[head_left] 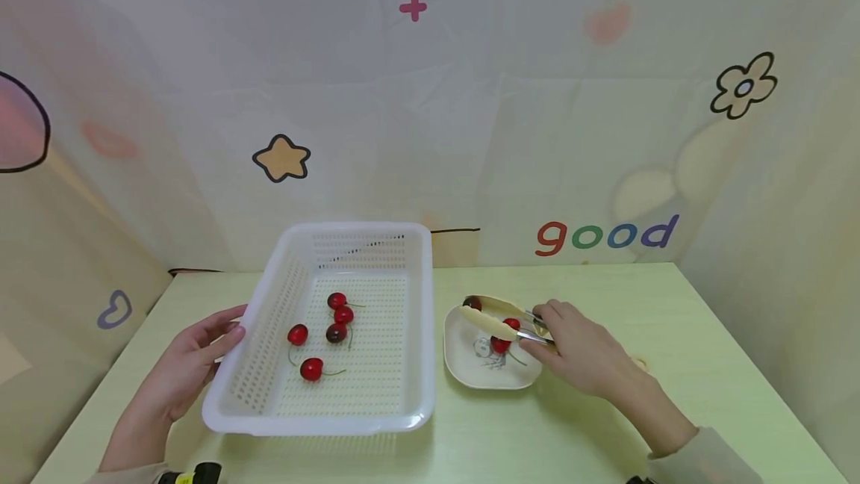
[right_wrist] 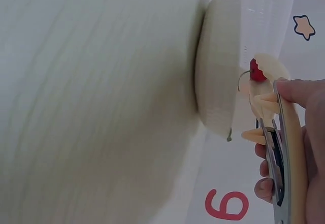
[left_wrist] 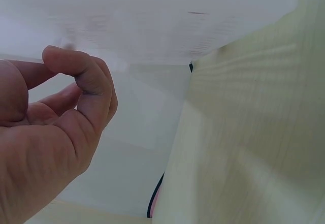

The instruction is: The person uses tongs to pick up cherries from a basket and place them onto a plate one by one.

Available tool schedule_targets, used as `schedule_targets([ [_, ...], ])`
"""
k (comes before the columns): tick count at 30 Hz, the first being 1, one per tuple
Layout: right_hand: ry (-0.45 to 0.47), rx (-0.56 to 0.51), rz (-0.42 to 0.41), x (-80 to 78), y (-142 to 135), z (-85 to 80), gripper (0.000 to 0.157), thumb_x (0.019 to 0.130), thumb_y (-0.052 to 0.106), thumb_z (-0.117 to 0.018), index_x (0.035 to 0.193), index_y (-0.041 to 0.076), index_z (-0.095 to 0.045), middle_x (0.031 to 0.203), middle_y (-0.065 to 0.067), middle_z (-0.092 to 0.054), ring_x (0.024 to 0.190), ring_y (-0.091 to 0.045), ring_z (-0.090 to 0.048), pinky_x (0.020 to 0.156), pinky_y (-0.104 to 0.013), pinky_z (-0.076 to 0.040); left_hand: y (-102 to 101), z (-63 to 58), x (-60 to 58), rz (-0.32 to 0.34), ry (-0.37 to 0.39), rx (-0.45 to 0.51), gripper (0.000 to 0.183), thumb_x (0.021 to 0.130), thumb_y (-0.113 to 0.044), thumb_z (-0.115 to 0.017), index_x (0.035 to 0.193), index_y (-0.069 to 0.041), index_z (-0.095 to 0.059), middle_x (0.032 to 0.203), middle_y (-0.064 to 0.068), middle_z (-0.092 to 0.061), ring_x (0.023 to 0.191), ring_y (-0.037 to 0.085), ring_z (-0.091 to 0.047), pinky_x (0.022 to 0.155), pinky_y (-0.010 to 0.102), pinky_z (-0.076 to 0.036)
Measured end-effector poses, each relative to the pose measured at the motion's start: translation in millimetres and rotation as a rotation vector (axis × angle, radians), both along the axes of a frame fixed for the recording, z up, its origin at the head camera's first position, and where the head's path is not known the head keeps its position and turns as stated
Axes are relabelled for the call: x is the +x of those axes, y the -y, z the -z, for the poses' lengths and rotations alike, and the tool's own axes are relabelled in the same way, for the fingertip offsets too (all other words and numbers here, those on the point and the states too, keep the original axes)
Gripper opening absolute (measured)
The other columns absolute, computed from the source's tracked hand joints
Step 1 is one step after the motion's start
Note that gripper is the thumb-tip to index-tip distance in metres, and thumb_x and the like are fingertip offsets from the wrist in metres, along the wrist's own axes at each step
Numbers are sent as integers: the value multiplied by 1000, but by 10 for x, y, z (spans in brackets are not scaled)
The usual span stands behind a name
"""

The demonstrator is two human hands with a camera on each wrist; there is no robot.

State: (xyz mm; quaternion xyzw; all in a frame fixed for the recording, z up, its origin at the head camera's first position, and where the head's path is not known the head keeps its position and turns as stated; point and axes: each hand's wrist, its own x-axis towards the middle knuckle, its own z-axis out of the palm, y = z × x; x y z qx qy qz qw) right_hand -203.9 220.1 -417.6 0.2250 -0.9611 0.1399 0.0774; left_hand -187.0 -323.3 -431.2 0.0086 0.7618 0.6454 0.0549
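Observation:
My left hand (head_left: 184, 361) grips the left rim of a white plastic basket (head_left: 419, 334), thumb near the upper edge. In the left wrist view the fingers are curled against its pale wall. Several red cherries (head_left: 312, 369) with green stems lie on the basket's perforated floor. My right hand (head_left: 581, 353) holds metal tongs with cream scalloped tips (head_left: 493, 323), above a small white plate (head_left: 463, 372). Between the tips is a dark red cherry (head_left: 472, 303), its stem showing in the right wrist view. Two more cherries (head_left: 500, 345) are on the plate, partly hidden by the tongs.
The basket and plate stand side by side on a pale green table (head_left: 484, 439), a narrow gap between them. A printed curtain (head_left: 470, 133) with a star, a flower and the word "good" hangs behind the table and along its sides.

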Motion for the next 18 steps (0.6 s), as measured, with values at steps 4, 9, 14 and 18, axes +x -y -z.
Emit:
schedule_targets([
  [4,16,37,-4,-20,-16,54,48,98,42,-69,123,2,-61,105,-3,-60,88,-17,-53,75,-39,-54,-2,1,-10,-5,2,-2,58,107,-22,-57,155,4,-34,115,0,-59,95,15,-67,78,33,-59],
  [9,17,58,-7,-43,-32,109,47,97,42,-70,121,2,-62,106,-3,-60,90,-19,-54,75,-40,-55,-10,1,-6,-12,13,-14,60,107,-23,-57,156,3,-33,117,1,-58,95,15,-67,79,33,-59],
  [14,12,69,-8,-56,-34,144,49,97,43,-70,122,2,-62,107,-4,-61,92,-19,-55,75,-41,-55,-14,-5,6,-14,15,-22,61,107,-25,-58,156,2,-33,118,2,-58,96,16,-67,80,33,-59],
  [18,23,65,-2,-63,-28,165,51,97,45,-70,122,2,-61,108,-4,-61,92,-19,-55,74,-40,-55,-12,-12,15,-13,11,-19,60,106,-25,-59,155,2,-35,117,1,-59,96,16,-67,80,33,-59],
])
